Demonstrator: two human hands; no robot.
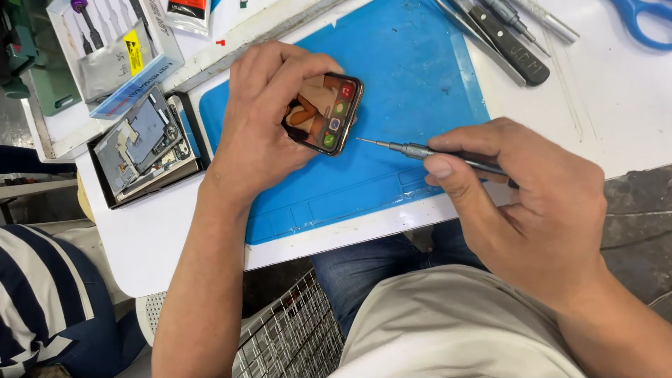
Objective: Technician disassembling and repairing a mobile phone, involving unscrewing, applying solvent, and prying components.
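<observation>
Left hand (269, 115): closed around the phone (329, 112), held steady on the blue mat (413, 77).
Right hand (532, 196): pinching the screwdriver (427, 150), its tip best kept level, just beside the phone's edge.

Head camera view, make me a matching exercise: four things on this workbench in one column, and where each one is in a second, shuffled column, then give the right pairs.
Things:
1. smartphone
2. precision screwdriver
3. blue scissors
4. opened phone

Places:
A. top right corner of the white table
B. gripped in the left hand over the blue mat
C. left of the mat, insides showing
D. held in the right hand, tip pointing at the phone

Pairs: 1-B, 2-D, 3-A, 4-C
</observation>
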